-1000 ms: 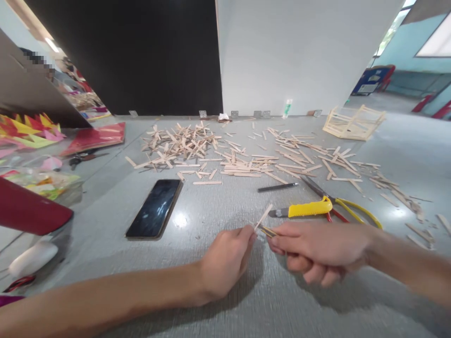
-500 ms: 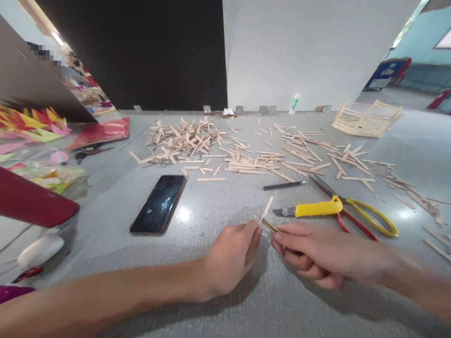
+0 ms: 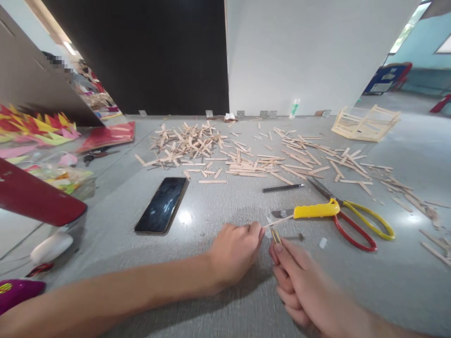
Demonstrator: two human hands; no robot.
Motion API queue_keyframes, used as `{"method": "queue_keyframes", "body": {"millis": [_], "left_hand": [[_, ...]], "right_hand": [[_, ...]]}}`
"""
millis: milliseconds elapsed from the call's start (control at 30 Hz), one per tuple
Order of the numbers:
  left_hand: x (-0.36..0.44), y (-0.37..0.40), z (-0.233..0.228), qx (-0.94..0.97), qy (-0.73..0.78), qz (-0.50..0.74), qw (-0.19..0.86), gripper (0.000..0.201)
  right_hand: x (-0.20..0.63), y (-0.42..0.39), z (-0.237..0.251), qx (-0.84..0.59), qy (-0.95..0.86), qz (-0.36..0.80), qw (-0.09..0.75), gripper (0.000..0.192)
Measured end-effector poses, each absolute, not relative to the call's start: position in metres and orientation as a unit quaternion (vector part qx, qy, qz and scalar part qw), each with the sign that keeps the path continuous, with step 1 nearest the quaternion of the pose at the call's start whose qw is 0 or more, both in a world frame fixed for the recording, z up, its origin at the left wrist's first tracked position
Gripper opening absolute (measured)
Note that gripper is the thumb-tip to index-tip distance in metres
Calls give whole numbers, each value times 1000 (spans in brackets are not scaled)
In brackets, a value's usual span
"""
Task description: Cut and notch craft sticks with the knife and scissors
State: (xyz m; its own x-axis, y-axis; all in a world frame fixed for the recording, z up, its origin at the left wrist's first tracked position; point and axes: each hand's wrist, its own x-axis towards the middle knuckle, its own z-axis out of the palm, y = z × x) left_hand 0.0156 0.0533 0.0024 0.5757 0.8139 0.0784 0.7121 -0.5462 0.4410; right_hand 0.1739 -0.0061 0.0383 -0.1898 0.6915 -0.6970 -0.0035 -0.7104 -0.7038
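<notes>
My left hand [image 3: 239, 253] is closed, pinching a thin wooden craft stick [image 3: 280, 221] that points right, towards the yellow utility knife [image 3: 315, 210]. Close beside it, my right hand [image 3: 299, 281] grips a narrow yellow-and-dark tool with two prongs, apparently tweezers [image 3: 276, 236]. Their tips are near the stick; whether they touch it I cannot tell. The knife lies with its blade out, against the scissors [image 3: 355, 230] with red and yellow handles. Behind the hands lies a black pen-like tool [image 3: 283, 188]. A small whitish piece [image 3: 323, 242] rests right of my right hand.
Many loose craft sticks [image 3: 190, 143] spread across the back of the table. A phone [image 3: 162, 205] lies left of centre. A red cylinder [image 3: 42, 197] and a white mouse [image 3: 51, 247] are at far left. A stick frame [image 3: 366, 123] and glue stick [image 3: 295, 108] stand behind.
The stick in my left hand has swung from pointing up to lying nearly level rightward. My right hand has turned and dropped lower, uncovering the whitish piece. The view has shifted slightly.
</notes>
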Motion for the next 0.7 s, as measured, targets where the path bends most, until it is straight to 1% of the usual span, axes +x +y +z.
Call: {"method": "queue_keyframes", "body": {"millis": [67, 100, 133, 200, 233, 300, 333, 367, 433, 500, 567, 633, 700], "left_hand": [[13, 57, 9, 872, 431, 130, 193, 36], [11, 60, 14, 874, 424, 127, 202, 37], [7, 62, 20, 875, 416, 125, 214, 36], [-2, 68, 33, 873, 400, 133, 244, 28], [-5, 71, 39, 866, 398, 151, 263, 37], [-9, 73, 51, 868, 347, 194, 298, 76], [-9, 73, 55, 888, 302, 194, 288, 83], [-8, 71, 58, 912, 254, 181, 266, 81], [-4, 66, 59, 946, 193, 153, 211, 59], [1, 61, 54, 951, 201, 142, 187, 39], [5, 57, 48, 952, 229, 125, 163, 21], [7, 55, 45, 954, 244, 107, 140, 11], [7, 54, 45, 954, 254, 101, 124, 10]], "right_hand": [[183, 1, 39, -579, -318, 712, 238, 35], [191, 5, 41, -567, -335, 720, 220, 35], [201, 10, 45, -552, -352, 730, 196, 33], [220, 18, 55, -514, -385, 758, 118, 30], [228, 21, 61, -500, -404, 762, 81, 28], [239, 23, 70, -485, -445, 753, 18, 24], [241, 23, 74, -481, -460, 746, -5, 20], [242, 22, 78, -481, -488, 728, -17, 18], [240, 19, 81, -491, -572, 657, -20, 18], [235, 17, 79, -507, -655, 560, 4, 25], [232, 16, 73, -515, -697, 498, 16, 34], [230, 16, 64, -517, -707, 481, 20, 40], [230, 19, 59, -514, -724, 460, 19, 44]]}}
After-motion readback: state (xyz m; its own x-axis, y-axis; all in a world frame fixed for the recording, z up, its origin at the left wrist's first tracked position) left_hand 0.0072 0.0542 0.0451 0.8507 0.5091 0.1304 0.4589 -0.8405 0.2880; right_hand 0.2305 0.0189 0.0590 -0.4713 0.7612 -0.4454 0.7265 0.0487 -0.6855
